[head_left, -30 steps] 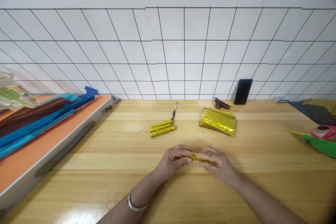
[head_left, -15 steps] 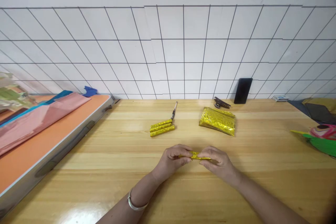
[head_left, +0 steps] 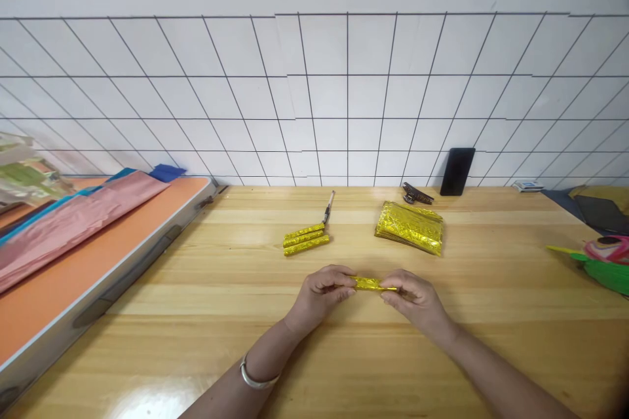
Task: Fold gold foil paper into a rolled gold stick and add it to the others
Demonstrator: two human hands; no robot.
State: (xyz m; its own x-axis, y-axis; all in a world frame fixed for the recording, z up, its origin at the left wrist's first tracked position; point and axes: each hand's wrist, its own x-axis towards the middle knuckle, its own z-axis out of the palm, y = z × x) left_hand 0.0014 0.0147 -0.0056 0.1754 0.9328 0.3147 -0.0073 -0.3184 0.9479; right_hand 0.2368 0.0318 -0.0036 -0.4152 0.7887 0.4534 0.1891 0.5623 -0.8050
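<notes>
Between my two hands a narrow strip of folded gold foil paper [head_left: 367,283] is held level over the wooden table [head_left: 236,340]. My left hand [head_left: 324,294] pinches its left end between thumb and fingers. At the right end, my right hand [head_left: 413,301] grips it the same way. Beyond my hands lie three gold foil rolls [head_left: 305,245], side by side and slightly slanted, with a pen [head_left: 328,207] touching the far one. To their right is a stack of gold foil sheets [head_left: 409,228].
Behind the stack lies a dark hair clip [head_left: 417,194]; a black phone [head_left: 457,171] leans on the tiled wall. A small white box [head_left: 528,186] and a green and pink item [head_left: 607,265] are at right. An orange-topped case [head_left: 147,216] bearing pink paper [head_left: 88,219] borders the left.
My hands have drawn apart a little along the gold foil strip, so more of its middle shows. The whole view has shifted slightly.
</notes>
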